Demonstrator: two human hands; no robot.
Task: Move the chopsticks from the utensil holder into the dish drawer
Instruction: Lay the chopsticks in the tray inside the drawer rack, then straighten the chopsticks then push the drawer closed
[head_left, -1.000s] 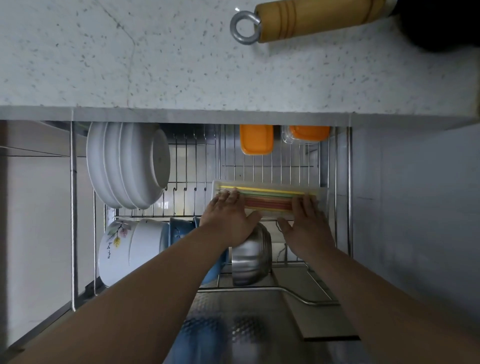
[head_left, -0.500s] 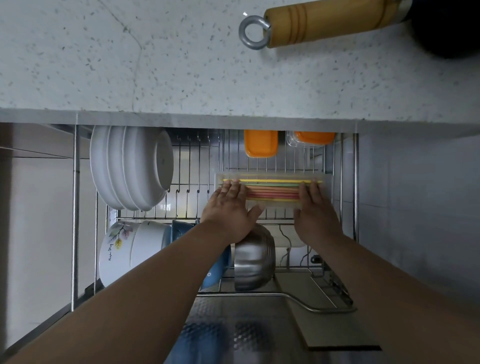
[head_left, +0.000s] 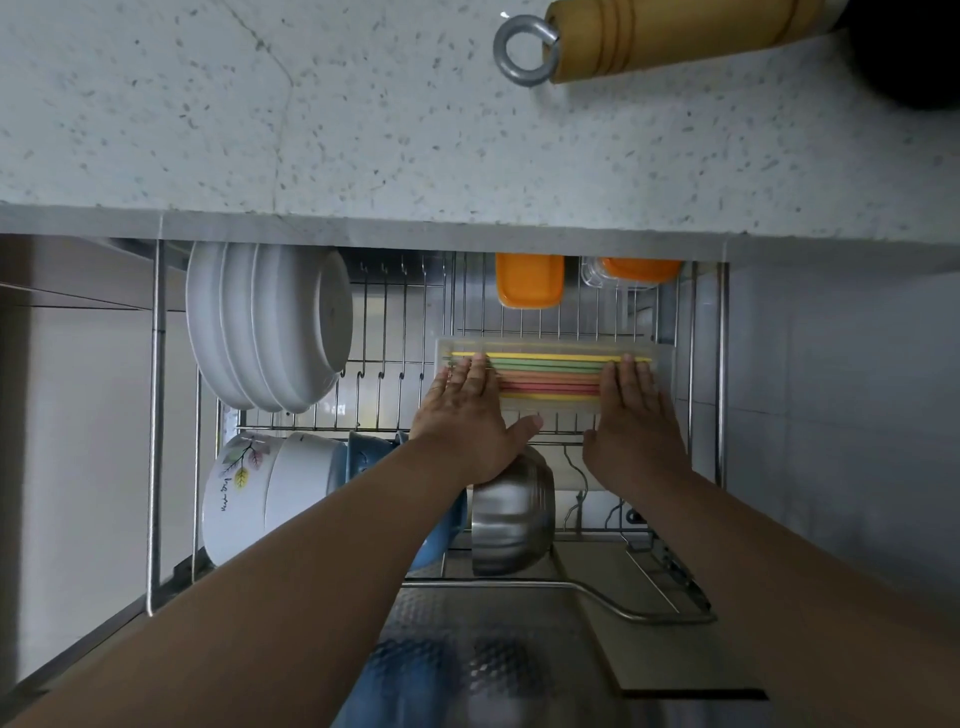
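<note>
Several coloured chopsticks (head_left: 548, 376) lie side by side in a clear plastic tray (head_left: 662, 351), which rests on the wire rack of the open dish drawer (head_left: 721, 364), right of centre. My left hand (head_left: 467, 415) covers the chopsticks' left ends and my right hand (head_left: 636, 421) covers their right ends. On both hands the fingers lie flat on top and the thumbs sit at the tray's near edge. No utensil holder shows in this view.
White plates (head_left: 265, 327) stand on edge at the drawer's left. Patterned and blue bowls (head_left: 260, 488) and a steel bowl (head_left: 511, 514) sit in front. Orange-lidded containers (head_left: 530, 280) are at the back. Above, a wooden handle with a metal ring (head_left: 675, 36) lies on the speckled countertop (head_left: 363, 104).
Both hands have carried the tray of chopsticks further back into the drawer, closer to the orange containers. Over the last half second it has hardly moved.
</note>
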